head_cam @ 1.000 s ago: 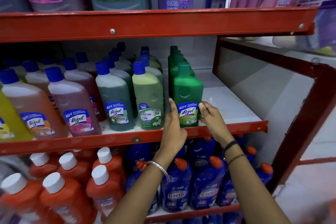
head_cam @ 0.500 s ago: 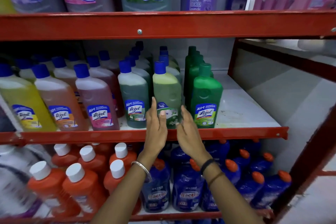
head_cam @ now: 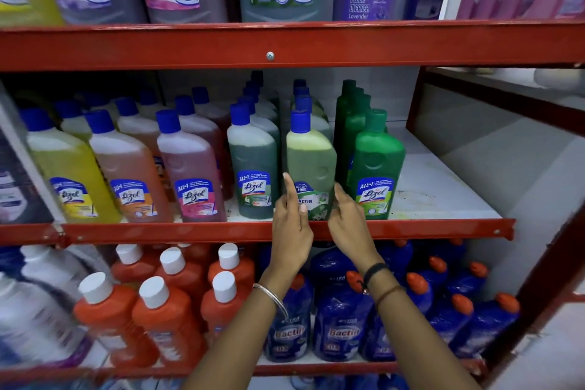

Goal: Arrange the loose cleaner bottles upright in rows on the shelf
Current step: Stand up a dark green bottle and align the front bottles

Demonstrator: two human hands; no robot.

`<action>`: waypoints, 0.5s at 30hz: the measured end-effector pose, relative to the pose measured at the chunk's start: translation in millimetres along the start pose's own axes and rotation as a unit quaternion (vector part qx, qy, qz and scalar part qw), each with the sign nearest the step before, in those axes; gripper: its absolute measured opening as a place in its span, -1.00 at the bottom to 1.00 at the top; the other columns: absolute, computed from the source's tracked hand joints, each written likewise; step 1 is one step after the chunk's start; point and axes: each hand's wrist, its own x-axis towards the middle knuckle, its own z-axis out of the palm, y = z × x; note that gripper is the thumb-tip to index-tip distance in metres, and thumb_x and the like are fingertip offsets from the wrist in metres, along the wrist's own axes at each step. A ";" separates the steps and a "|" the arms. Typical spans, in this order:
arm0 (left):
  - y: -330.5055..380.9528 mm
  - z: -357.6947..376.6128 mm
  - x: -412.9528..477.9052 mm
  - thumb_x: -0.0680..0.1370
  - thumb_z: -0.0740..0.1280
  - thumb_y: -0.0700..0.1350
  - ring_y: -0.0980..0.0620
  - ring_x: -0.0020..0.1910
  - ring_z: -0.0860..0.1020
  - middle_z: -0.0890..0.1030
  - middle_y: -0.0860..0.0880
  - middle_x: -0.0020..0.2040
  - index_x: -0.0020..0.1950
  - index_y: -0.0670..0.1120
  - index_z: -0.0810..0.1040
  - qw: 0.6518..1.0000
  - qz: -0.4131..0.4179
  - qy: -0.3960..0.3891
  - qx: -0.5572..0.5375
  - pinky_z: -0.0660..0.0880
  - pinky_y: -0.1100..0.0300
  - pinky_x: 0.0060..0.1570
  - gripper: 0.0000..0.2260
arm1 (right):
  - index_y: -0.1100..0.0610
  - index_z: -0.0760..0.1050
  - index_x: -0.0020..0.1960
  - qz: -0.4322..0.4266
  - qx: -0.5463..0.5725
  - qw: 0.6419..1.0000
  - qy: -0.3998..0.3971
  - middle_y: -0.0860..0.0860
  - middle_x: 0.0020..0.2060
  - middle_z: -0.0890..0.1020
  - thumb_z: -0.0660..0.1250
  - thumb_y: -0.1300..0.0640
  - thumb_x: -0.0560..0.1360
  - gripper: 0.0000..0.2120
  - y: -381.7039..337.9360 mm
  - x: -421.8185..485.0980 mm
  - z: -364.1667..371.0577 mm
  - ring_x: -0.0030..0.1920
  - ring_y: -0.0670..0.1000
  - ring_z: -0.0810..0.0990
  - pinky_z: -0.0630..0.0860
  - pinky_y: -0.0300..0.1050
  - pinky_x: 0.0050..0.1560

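Low in the frame, two forearms rise from the bottom edge, a silver bangle (head_cam: 274,296) on the left wrist and dark bands (head_cam: 376,275) on the right. The left hand (head_cam: 291,225) and right hand (head_cam: 348,222) sit at centre, fingers loosely spread, flanking the base of the light green Bactin bottle (head_cam: 311,165); whether they press on it or merely hover beside it cannot be told. That bottle stands upright at the front edge of the red middle shelf (head_cam: 411,228), between a dark green Lizol bottle (head_cam: 253,168) on its left and a bright green Lizol bottle (head_cam: 378,168) on its right. Farther back, blue-capped rows recede behind them, with pink (head_cam: 190,174), orange (head_cam: 129,174) and yellow (head_cam: 69,174) bottles toward the left.
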 end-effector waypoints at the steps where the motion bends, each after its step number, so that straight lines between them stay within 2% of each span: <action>1: 1.4 -0.7 -1.1 0.62 0.03 -0.13 -0.04 0.15 0.41 0.38 -0.16 0.26 0.41 0.14 -0.33 1.000 0.000 0.001 -0.004 0.33 0.16 0.16 -0.43 | 0.21 0.20 0.46 -0.001 -0.003 1.000 0.005 0.18 0.34 0.46 0.03 0.32 0.44 -0.43 1.3 -1.9 0.5 0.26 0.13 0.49 0.41 -0.08 0.31; 6: 5.1 -3.6 -0.1 0.62 0.04 -0.13 -0.01 0.24 0.35 0.35 -0.15 0.32 0.43 0.12 -0.31 1.000 -0.020 -0.020 -0.011 0.26 0.21 0.16 -0.43 | 0.20 0.19 0.47 0.005 -0.006 1.000 0.013 0.18 0.34 0.45 0.06 0.34 0.45 -0.43 0.2 -5.4 1.1 0.24 0.13 0.48 0.42 -0.01 0.31; 8: 3.6 -7.6 -1.8 0.63 0.03 -0.11 -0.01 0.28 0.33 0.33 -0.15 0.35 0.44 0.09 -0.29 0.999 -0.023 -0.034 -0.017 0.24 0.22 0.18 -0.45 | 0.17 0.23 0.45 0.019 0.016 1.000 0.013 0.17 0.29 0.47 0.11 0.29 0.45 -0.45 -0.5 -4.5 4.5 0.20 0.13 0.50 0.45 0.05 0.28; 9: 2.1 -10.8 -3.6 0.62 0.04 -0.11 -0.02 0.30 0.33 0.33 -0.15 0.36 0.45 0.08 -0.27 0.999 -0.020 -0.044 -0.017 0.24 0.21 0.20 -0.45 | 0.16 0.29 0.40 0.035 0.033 0.998 0.031 0.16 0.26 0.49 0.16 0.25 0.46 -0.50 -2.6 -6.7 7.2 0.19 0.11 0.51 0.46 0.05 0.27; 11: -1.9 -21.2 -9.8 0.61 0.09 -0.12 -0.05 0.35 0.32 0.32 -0.14 0.40 0.49 0.05 -0.16 0.998 -0.016 -0.051 -0.017 0.27 0.15 0.30 -0.45 | 0.20 0.42 0.24 0.048 0.049 0.990 0.121 0.11 0.18 0.47 0.25 0.19 0.47 -0.66 -8.6 -18.2 15.3 0.16 0.09 0.50 0.44 -0.03 0.25; 13: -7.9 -36.2 -17.1 0.59 0.15 -0.16 -0.01 0.41 0.26 0.25 -0.10 0.45 0.51 -0.01 0.01 1.000 -0.020 -0.007 -0.019 0.21 0.19 0.37 -0.47 | 0.17 0.44 0.12 -0.004 0.064 0.975 0.210 0.05 0.09 0.45 0.26 0.22 0.48 -0.78 -19.2 -36.7 27.9 0.12 0.03 0.48 0.43 -0.07 0.19; 15: -13.9 -53.9 -16.6 0.54 0.18 -0.26 0.00 0.46 0.19 0.17 -0.12 0.49 0.50 -0.07 0.08 0.998 -0.018 0.051 -0.019 0.14 0.23 0.41 -0.45 | 0.17 0.43 0.16 -0.066 0.095 0.975 0.189 0.00 0.11 0.46 0.19 0.27 0.48 -0.74 -33.3 -47.4 44.1 0.16 -0.03 0.46 0.42 -0.08 0.24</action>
